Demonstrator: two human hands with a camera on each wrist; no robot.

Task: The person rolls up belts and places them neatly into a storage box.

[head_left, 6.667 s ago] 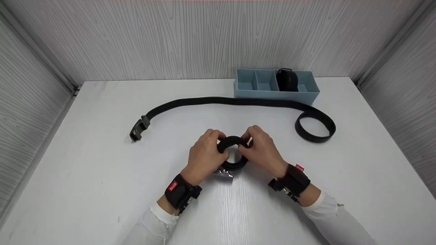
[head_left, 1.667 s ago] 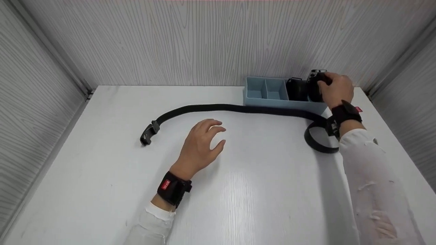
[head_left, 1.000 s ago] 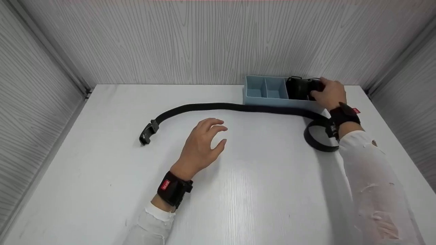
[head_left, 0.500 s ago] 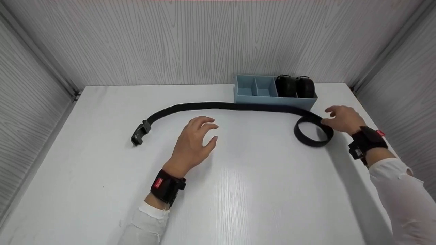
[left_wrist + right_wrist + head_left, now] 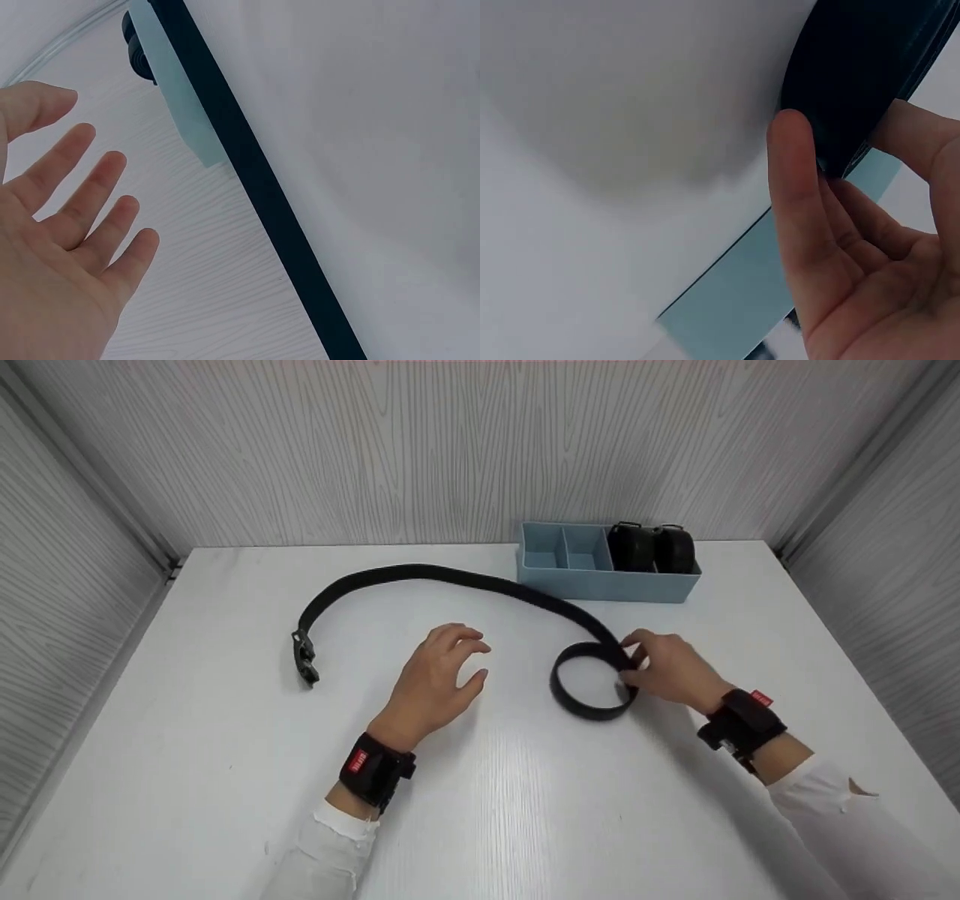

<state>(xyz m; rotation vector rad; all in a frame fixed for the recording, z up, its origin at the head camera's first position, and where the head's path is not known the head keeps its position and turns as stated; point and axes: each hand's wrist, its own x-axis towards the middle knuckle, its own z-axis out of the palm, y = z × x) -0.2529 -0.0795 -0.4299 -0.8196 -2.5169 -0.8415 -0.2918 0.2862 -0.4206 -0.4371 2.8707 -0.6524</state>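
Observation:
A long black belt curves across the white table, its dark buckle at the left end and its other end curled into a loop. My right hand pinches the right side of that loop between thumb and fingers. In the right wrist view, the thumb lies on one face of the belt and the fingers on the other. My left hand holds nothing; its fingers are spread and slightly bent in front of the belt's middle stretch. The left wrist view shows its bare palm.
A blue divided box stands at the back right, against the grey wood-grain wall. One rolled black belt stands upright in it beside another rolled black belt. Its two left compartments are bare. Side walls border the table.
Both hands held a rolled belt; my right hand set it in the box and let go. It then took the long belt's loop and drew it toward the middle, turning the buckle.

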